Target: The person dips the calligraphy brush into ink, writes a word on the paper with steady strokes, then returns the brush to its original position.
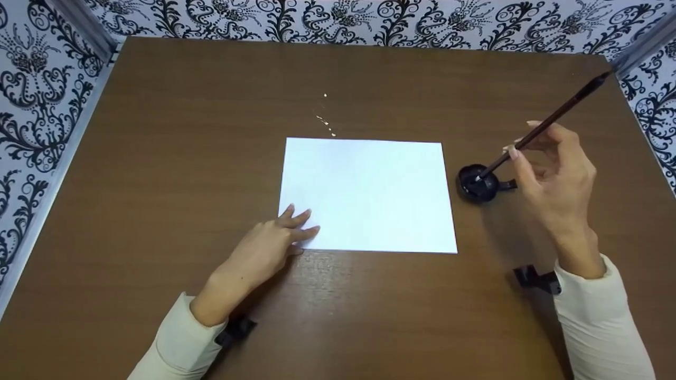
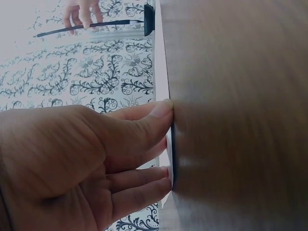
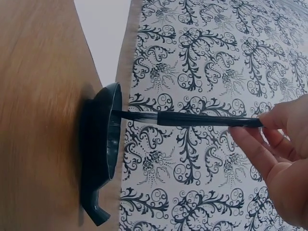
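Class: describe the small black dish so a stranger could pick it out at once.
On the brown table lies a white sheet. Just right of it sits the dish, the brush tip inside it. Unlike either neighbour, it is round and hollow, with a stubby handle.

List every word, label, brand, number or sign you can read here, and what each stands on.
None: no readable text in any view.
The white sheet looks blank.
The brush and black dish show no lettering.
The patterned backdrop bears only scrolls and floral shapes.
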### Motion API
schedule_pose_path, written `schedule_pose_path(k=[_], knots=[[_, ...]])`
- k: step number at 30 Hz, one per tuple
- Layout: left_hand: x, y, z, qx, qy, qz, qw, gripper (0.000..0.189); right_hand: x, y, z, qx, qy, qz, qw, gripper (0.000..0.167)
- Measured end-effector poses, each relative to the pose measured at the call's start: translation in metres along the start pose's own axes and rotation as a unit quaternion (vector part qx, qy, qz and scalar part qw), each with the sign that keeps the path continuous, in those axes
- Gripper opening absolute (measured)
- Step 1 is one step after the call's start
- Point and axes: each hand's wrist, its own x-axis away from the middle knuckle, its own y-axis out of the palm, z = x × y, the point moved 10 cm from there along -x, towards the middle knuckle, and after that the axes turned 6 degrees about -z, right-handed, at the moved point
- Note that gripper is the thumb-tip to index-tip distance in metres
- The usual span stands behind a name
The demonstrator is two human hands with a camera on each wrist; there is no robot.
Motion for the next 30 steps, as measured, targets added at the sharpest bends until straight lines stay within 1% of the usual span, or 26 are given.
schedule_pose_path(k=[3,6,12,17,20,23,26,30], knots=[[0.0,0.0,0.0,-0.001,-0.001,0.0,1.0,0.044,0.0,0.001,-0.004,-0.013,-0.007,0.001,0.9999,0.037],[0.0,0.0,-0.001,-0.002,0.0,0.002,1.0,0.044,0.0,0.004,-0.005,-0.011,-0.014,-0.001,0.9998,0.038],[0.0,0.001,-0.001,-0.006,0.002,0.0,1.0,0.043,0.004,0.012,0.0,-0.013,-0.028,-0.009,0.9995,0.039],[0.0,0.001,-0.001,-0.009,0.004,0.001,1.0,0.044,0.006,0.018,0.002,-0.012,-0.03,-0.022,0.9992,0.041],[0.001,0.001,0.0,-0.012,0.007,0.003,0.9999,0.044,0.006,0.018,-0.002,-0.012,-0.03,-0.026,0.9991,0.041],[0.001,0.0,0.002,-0.024,0.016,0.009,0.9996,0.043,0.004,0.013,-0.01,-0.008,-0.033,-0.012,0.9994,0.039],[0.0,-0.002,0.003,-0.037,0.024,0.019,0.9989,0.042,0.0,0.004,-0.017,-0.013,-0.028,0.014,0.9994,0.035],[0.0,-0.004,0.002,-0.043,0.03,0.034,0.9981,0.042,-0.005,-0.007,-0.022,-0.045,-0.013,0.048,0.9977,0.032]])
